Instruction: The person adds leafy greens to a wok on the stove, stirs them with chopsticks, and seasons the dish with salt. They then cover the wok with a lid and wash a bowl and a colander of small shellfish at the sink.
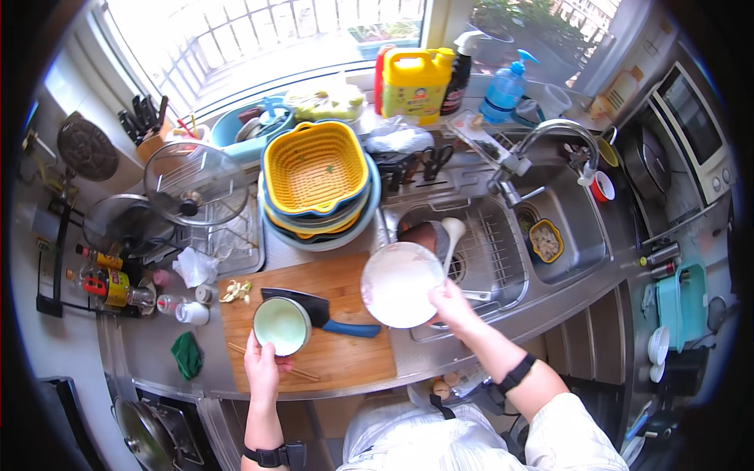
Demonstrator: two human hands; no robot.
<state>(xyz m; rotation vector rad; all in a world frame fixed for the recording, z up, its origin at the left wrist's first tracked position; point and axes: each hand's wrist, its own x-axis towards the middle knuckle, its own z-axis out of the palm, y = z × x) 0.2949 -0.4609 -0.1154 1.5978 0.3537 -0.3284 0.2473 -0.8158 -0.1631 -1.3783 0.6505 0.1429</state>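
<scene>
My left hand (pixel 266 362) grips a small pale green bowl (pixel 282 325) by its rim, over the wooden cutting board (pixel 341 359). My right hand (pixel 450 303) holds a white plate (pixel 403 285) by its right edge, between the board and the left sink basin. A cleaver (pixel 312 307) with a blue handle lies on the board, partly covered by the bowl. Chopsticks (pixel 303 373) lie near the board's front edge, partly hidden by my left hand. Pieces of garlic (pixel 235 291) rest at the board's back left corner.
Stacked basins and a yellow colander (pixel 315 168) stand behind the board. In the left sink basin (pixel 500 294) are a white ladle (pixel 452 235) and a wire rack (pixel 495 241). A small yellow basket (pixel 546 241) sits in the right basin under the faucet (pixel 554 126). Seasoning jars (pixel 192 313) and a green cloth (pixel 187 355) are at left.
</scene>
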